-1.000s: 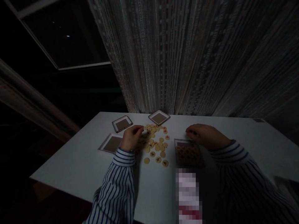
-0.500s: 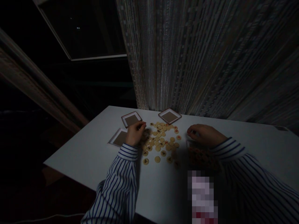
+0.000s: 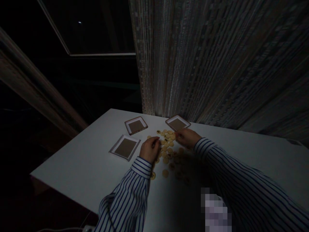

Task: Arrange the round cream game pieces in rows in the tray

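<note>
Round, pale wooden Chinese chess pieces (image 3: 166, 149), some bearing dark or red characters, lie scattered in a loose heap on the white table. My left hand (image 3: 150, 150) is at the heap's left side, its thumb and fingers drawn together in a pinch beside the pieces. At the far right of the heap is my right hand (image 3: 187, 138), fingers closed and tips down by the pieces there. Anything between the fingertips of either hand is too small and dark to make out. My right forearm shades the nearer pieces.
Three shallow square lids or trays lie around the heap: one (image 3: 130, 159) nearest my left hand, another (image 3: 135, 132) behind it, the third (image 3: 188, 127) at the back. A string curtain (image 3: 173, 64) hangs behind the table (image 3: 79, 161). A pixelated patch covers something at lower right.
My right hand has moved left, from beside the box of pieces to the heap; my arm now hides that box. My left hand has shifted right and nearer, uncovering the left tray.
</note>
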Motion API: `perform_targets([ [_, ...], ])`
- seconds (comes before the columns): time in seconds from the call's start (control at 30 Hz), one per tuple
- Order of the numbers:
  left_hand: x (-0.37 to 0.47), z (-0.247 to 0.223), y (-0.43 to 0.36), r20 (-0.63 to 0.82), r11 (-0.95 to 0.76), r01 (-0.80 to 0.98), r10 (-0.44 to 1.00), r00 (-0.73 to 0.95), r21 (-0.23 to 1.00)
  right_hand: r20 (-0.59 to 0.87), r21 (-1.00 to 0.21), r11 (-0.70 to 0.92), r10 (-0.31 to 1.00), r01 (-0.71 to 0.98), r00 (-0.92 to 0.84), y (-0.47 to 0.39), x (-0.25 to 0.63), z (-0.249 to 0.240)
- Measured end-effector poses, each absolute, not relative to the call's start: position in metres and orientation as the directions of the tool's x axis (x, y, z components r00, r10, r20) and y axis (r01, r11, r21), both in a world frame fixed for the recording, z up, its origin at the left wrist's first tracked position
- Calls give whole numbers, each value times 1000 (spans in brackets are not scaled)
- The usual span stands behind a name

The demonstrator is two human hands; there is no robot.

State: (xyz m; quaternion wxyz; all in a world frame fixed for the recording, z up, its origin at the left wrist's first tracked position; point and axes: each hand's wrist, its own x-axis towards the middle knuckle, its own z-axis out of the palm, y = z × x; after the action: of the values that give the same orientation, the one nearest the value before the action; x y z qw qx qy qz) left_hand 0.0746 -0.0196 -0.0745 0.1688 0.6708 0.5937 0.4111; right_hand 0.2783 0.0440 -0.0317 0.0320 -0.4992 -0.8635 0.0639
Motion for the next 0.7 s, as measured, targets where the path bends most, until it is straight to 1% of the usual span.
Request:
perform_targets([
  [0.23, 77, -73, -21, 392, -289, 668, 920, -6, 686, -46, -146, 513, 851, 846, -524, 55, 263, -40],
  [0.4, 77, -73, -21, 384, -280, 664, 923, -11, 694, -50, -199, 499, 854, 843, -517, 56, 260, -42],
  [0.53, 78, -71, -22, 387, -282, 657, 922, -16, 699, -38, -325, 438, 880, 838, -474, 59, 262, -45],
  [0.7, 78, -61, -18, 387, -280, 645, 922, -27, 711, -73, -574, 299, 909, 763, -411, 65, 269, -44],
])
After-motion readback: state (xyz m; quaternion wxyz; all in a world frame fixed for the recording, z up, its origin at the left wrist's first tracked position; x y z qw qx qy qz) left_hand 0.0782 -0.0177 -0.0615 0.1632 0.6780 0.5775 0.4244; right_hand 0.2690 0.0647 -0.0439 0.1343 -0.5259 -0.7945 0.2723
